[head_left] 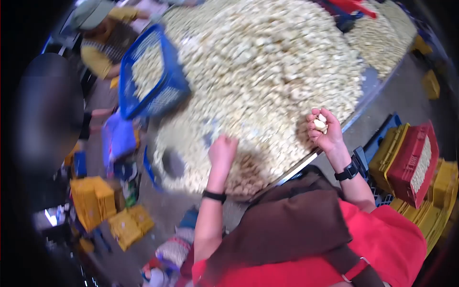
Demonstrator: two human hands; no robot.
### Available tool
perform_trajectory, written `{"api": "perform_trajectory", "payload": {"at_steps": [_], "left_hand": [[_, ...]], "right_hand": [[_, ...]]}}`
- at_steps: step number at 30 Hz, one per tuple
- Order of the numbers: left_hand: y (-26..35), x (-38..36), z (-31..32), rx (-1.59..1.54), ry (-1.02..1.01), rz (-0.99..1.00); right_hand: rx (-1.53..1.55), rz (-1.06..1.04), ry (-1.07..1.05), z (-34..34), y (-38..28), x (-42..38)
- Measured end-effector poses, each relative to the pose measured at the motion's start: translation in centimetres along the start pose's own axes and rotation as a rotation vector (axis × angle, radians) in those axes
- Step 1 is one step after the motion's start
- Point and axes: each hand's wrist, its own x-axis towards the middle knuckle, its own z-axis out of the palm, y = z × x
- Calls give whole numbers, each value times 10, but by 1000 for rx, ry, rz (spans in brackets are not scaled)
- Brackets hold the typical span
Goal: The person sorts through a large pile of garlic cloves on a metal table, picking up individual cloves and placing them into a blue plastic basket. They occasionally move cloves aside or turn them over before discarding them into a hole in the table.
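Note:
A broad heap of pale pieces that look like peeled garlic cloves (258, 71) covers the table. My right hand (327, 134), palm up at the table's near edge, has its fingers curled around a few pale cloves (320, 123). Over the near part of the heap, my left hand (223, 152) is closed like a fist; whatever it may hold is hidden. Just right of its wrist lies a small patch of browner pieces (248, 177).
A blue basket (167, 91) with cloves stands at the heap's left side. A co-worker in a cap (98, 48) is beyond it. Yellow crates (91, 201) are at lower left. At right, a red crate (412, 162) holds pale pieces beside more yellow crates. The metal table edge (356, 115) runs diagonally.

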Motion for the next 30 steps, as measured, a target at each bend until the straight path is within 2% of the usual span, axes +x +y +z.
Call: {"api": "perform_trajectory", "payload": {"at_steps": [1, 2, 3, 5, 6, 7, 8, 9, 10, 12, 14, 15, 17, 18, 19, 20, 21, 22, 23, 24, 25, 26, 28, 30], "left_hand": [[-11, -2, 10, 124, -78, 17], [-35, 1, 37, 86, 47, 149], [-35, 5, 43, -22, 20, 78], [-19, 8, 42, 78, 43, 90], [-13, 4, 43, 88, 101, 178], [-8, 5, 45, 82, 99, 222], [-7, 4, 46, 96, 112, 224], [-5, 2, 45, 114, 126, 217], [-4, -2, 37, 119, 123, 223], [3, -4, 25, -289, -25, 31], [-12, 7, 28, -334, -17, 77], [-13, 7, 25, -602, -121, 25], [12, -4, 10, -1023, -269, -109], [18, -2, 14, -1025, -270, -124], [20, 1, 20, -1078, -263, -56], [20, -1, 26, -1127, -246, -4], [27, 1, 30, -1011, -220, 54], [55, -9, 16, -857, -179, 96], [71, -12, 17, -870, -155, 236], [94, -22, 10, -916, -195, 195], [102, -24, 17, -908, -205, 317], [110, -28, 26, -906, -233, 313], [122, -35, 42, -716, -19, 597], [125, -43, 50, -719, -11, 576]], "right_hand": [[28, -48, 48, -2, -17, -5], [57, -133, 87, -4, -40, -10], [-56, -319, 137, -7, -67, -10], [-78, -565, 224, -2, -147, -10], [150, -679, 163, 4, -199, -3], [-132, -747, -96, -10, -265, 6], [-245, -917, 132, 13, -308, 7], [-434, -1003, 399, 56, -323, -8], [-563, -975, 562, 77, -335, -12], [-560, -1045, 498, 87, -346, -17], [-579, -1168, 362, 96, -348, -16], [-454, -1257, 297, 92, -342, -9], [-210, -1120, 37, 54, -336, 7], [-185, -1058, -35, 44, -303, 11], [-450, -887, -135, 32, -270, 11], [-591, -694, -57, 36, -221, 6], [-485, -484, 7, 37, -165, 10], [-651, -277, 6, 36, -115, 7], [-689, -97, -68, 32, -71, 6], [-776, -1, -84, 30, -35, 2], [-791, 22, -95, 29, -6, -1], [-810, 33, -110, 27, 17, -3], [-720, 63, -114, 18, 43, -9], [-643, 57, -60, -1, 45, -10]]}}
